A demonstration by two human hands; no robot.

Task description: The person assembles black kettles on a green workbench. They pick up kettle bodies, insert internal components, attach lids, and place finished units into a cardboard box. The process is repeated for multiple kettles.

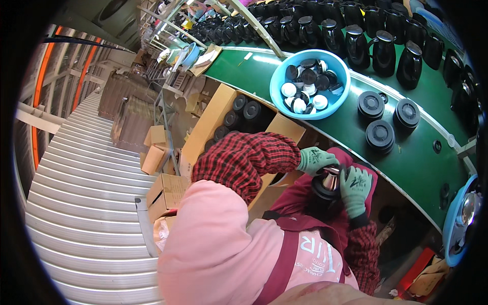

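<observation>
Both of my hands wear green gloves and meet over the maroon apron in my lap. Between them is a dark round piece with a shiny metal cone-shaped part (pixel 332 181), perhaps the neck of a jug; its lower part is hard to make out. My left hand (pixel 316 160) is closed at its upper edge, fingertips partly hidden. Along its right side, my right hand (pixel 355 189) wraps round it with the thumb near the top. Closest on the green bench are stacked black round lids (pixel 379 136).
A blue basin (pixel 310 116) of black and white caps stands on the green bench (pixel 244 68). Rows of black jugs (pixel 385 53) line its far side. Left of me is an open carton (pixel 216 109) of black round parts. Another blue basin (pixel 450 229) holds shiny parts at right.
</observation>
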